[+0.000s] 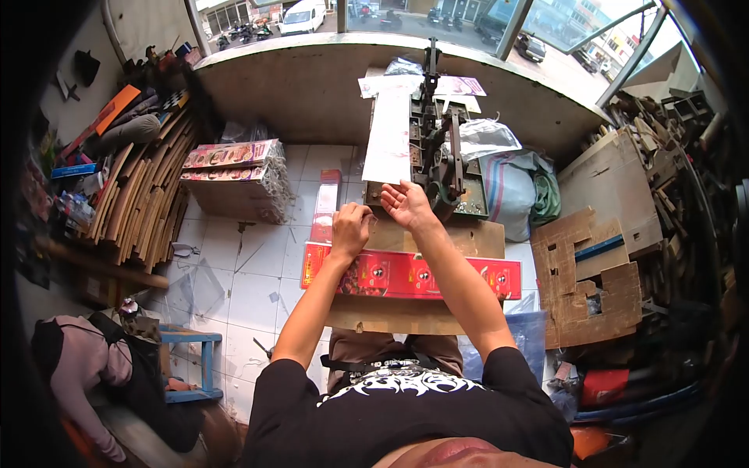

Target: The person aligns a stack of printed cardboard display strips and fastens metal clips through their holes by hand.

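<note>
My left hand (353, 228) is curled with its fingertips together, above the near end of a wooden board; what it holds, if anything, is hidden. My right hand (406, 207) is turned palm up with loosely bent, parted fingers, close to the near edge of a long white sheet (388, 132). Whether its fingertips touch the sheet I cannot tell. The sheet lies along the left side of a dark green metal machine (449, 156) with upright levers. Below my forearms, a stack of red printed cardboard (398, 274) lies crosswise on the wooden board (476, 234).
Left on the tiled floor stands a bundle of printed card sheets (234, 183). Wooden strips (148, 195) lean behind it, and a blue stool (207, 366) stands nearer, beside another person (86, 366). A stuffed sack (507, 191) and cut cardboard (585, 281) lie right.
</note>
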Demonstrator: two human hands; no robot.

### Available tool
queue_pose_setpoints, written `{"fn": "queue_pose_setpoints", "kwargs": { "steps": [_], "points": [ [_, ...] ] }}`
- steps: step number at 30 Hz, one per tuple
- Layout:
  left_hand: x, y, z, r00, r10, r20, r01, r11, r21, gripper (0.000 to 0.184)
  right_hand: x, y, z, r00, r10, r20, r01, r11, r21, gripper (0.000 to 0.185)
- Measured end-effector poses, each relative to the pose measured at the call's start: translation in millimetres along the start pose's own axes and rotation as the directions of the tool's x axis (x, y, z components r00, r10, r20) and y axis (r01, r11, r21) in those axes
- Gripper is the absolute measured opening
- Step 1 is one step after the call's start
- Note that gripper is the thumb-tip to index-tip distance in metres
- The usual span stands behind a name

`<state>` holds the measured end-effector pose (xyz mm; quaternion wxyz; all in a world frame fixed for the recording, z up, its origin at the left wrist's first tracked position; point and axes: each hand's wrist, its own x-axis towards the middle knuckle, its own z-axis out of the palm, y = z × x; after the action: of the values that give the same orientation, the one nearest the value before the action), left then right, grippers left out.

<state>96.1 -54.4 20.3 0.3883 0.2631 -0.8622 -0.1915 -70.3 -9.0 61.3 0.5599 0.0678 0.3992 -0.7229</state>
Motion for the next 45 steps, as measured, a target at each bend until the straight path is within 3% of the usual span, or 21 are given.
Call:
{"fn": "queue_pose_setpoints", "kwargs": {
  "steps": [2,8,10,14,16,18,19,20,22,26,28,32,36,45],
  "points": [
    [-14.3,11.7,-17.6,1.000,-0.002,-0.028,0.001,0.999,-0.033,0.006,12.0,11.7,-15.4,0.998,0.019,-0.062,-0.019,1.000,0.005,0.029],
    [-57.9,49.7,-62.9,0.966,-0.258,0.017,0.245,0.891,-0.381,0.007,20.5,36.1,-55.6,0.996,0.044,-0.072,-0.045,0.999,-0.014,0.032],
    [-68.0,64.6,-72.9,0.963,-0.263,0.053,0.262,0.884,-0.388,0.007,13.8,36.2,-62.1,0.998,0.035,-0.059,-0.036,0.999,-0.018,0.032],
    [-81.6,89.0,-71.9,0.967,-0.227,0.111,0.253,0.864,-0.436,0.008,-31.0,40.6,-73.5,0.996,0.059,0.066,-0.059,0.998,0.001,0.032],
    [-88.5,104.5,-67.5,0.946,-0.288,0.152,0.325,0.816,-0.478,0.007,-67.4,44.9,-78.4,0.931,0.078,0.355,-0.037,0.992,-0.120,0.037],
    [-99.7,111.1,-59.5,0.935,-0.301,0.185,0.353,0.797,-0.490,0.007,-104.3,57.6,-91.8,0.864,0.091,0.495,0.045,0.966,-0.256,0.039],
    [-101.8,119.0,-61.7,0.950,-0.254,0.181,0.309,0.852,-0.423,0.008,-129.3,62.3,-92.7,0.850,0.098,0.518,0.085,0.945,-0.317,0.040],
    [-110.2,117.9,-49.1,0.959,-0.238,0.157,0.285,0.805,-0.520,0.007,-154.5,66.6,-93.6,0.837,0.107,0.537,0.123,0.919,-0.375,0.041],
    [-117.8,131.5,-48.7,0.944,-0.252,0.212,0.326,0.805,-0.495,0.008,-187.7,73.9,-105.3,0.887,0.074,0.455,0.142,0.896,-0.421,0.037],
    [-133.1,139.6,-36.2,0.966,-0.144,0.215,0.232,0.849,-0.474,0.014,-206.5,73.2,-141.1,0.909,0.059,0.414,0.110,0.921,-0.373,0.032],
    [-132.5,140.7,-36.3,0.968,-0.115,0.223,0.213,0.848,-0.486,0.014,-216.9,63.0,-146.3,0.933,0.127,0.336,0.058,0.869,-0.490,0.029],
    [-119.5,144.1,-37.3,0.982,0.011,0.186,0.090,0.849,-0.521,0.016,-218.9,49.5,-139.9,0.919,0.075,0.387,0.155,0.835,-0.528,0.027],
    [-109.3,151.2,-47.9,0.978,-0.046,0.205,0.146,0.852,-0.502,0.015,-217.8,45.2,-125.3,0.921,-0.043,0.388,0.267,0.794,-0.547,0.026],
    [-117.4,153.1,-55.1,0.999,-0.023,0.043,0.036,0.940,-0.340,0.013,-209.1,62.9,-119.5,0.892,-0.137,0.431,0.336,0.838,-0.429,0.025]
  ]
}}
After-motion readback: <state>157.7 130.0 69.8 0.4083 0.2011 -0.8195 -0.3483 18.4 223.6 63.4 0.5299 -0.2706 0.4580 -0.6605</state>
